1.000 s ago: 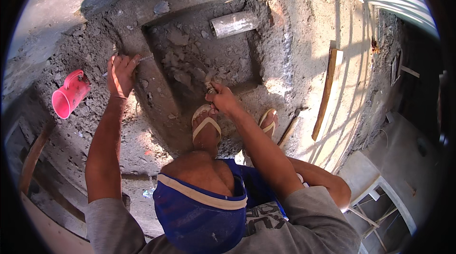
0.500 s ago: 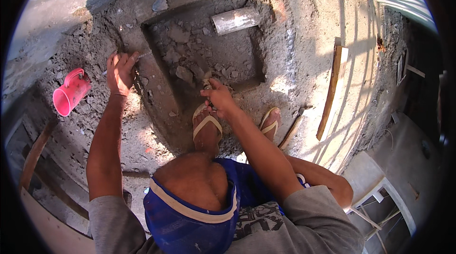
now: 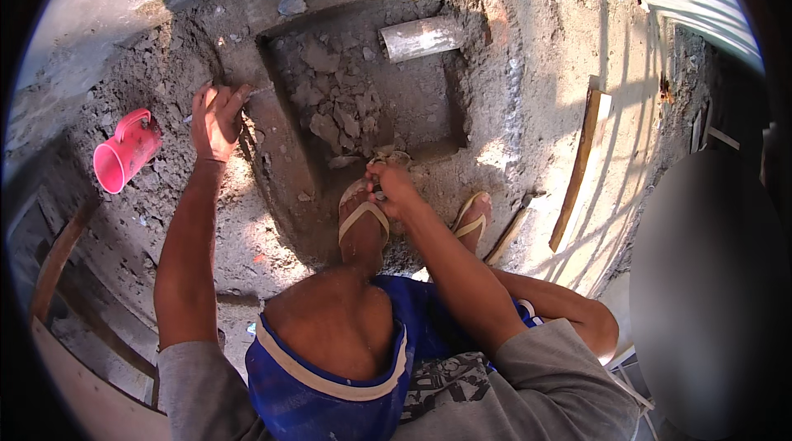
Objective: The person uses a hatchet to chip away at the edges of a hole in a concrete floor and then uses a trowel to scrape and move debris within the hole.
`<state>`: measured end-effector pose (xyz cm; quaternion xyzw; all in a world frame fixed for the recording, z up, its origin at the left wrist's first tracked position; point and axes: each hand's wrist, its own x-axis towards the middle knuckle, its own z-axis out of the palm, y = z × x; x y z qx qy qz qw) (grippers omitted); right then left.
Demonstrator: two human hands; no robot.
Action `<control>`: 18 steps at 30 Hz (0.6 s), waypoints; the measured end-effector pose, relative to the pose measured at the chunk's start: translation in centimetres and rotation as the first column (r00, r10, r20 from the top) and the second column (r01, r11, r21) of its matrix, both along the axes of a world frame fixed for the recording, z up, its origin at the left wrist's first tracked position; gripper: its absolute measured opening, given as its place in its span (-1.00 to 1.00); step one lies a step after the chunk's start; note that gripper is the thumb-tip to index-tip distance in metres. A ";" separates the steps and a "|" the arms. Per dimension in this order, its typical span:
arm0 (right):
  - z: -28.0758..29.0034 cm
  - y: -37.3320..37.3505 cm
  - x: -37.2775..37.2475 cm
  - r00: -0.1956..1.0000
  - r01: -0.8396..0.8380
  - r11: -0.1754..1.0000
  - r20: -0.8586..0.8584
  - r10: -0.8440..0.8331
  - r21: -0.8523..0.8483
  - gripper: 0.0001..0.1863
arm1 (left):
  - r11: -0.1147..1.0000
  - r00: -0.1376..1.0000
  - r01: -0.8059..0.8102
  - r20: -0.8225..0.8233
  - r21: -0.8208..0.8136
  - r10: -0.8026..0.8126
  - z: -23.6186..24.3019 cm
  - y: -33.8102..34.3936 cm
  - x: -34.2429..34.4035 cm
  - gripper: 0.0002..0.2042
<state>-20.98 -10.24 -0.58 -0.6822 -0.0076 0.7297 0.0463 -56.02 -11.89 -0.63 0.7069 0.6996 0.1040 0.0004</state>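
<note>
A square pit [image 3: 318, 173] with smooth mortar sides is sunk in the ground before me, with loose rubble [image 3: 334, 123] heaped on its left part. My right hand [image 3: 394, 192] is closed round the handle of what looks like a trowel [image 3: 396, 159], at the pit's near edge. Its blade is small and mostly caked with grey mortar. My left hand [image 3: 218, 121] rests on the rough ground just left of the pit's rim, fingers apart and bent, holding nothing that I can see. My sandalled feet [image 3: 363, 231] are close below the right hand.
A pipe end [image 3: 422, 38] juts into the pit from the far right. A pink mug [image 3: 125, 152] lies tipped over at the left. To the right lie a wooden strip [image 3: 580, 165] and a shorter stick [image 3: 509, 233]. A blurred grey patch [image 3: 701, 292] hides the lower right.
My right hand has drawn the tool back from the rubble to the pit's near edge. The rubble's near part looks shifted. My left hand stays in place.
</note>
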 end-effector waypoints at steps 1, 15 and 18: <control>0.9 0.2 1.6 0.997 -0.003 0.997 0.077 -0.003 0.075 -0.85 | 1.000 1.000 -0.002 0.004 -0.009 0.002 -0.1 -0.2 0.1 -0.59; 0.2 3.2 1.9 0.854 -0.476 0.831 0.379 0.357 0.288 -0.31 | 0.999 1.000 0.012 0.001 0.042 -0.012 0.4 0.4 0.2 -0.68; -3.9 7.9 5.8 0.831 -0.435 0.864 0.484 0.275 0.256 -0.21 | 0.999 0.999 0.030 0.041 0.028 -0.031 0.4 1.3 0.9 -0.66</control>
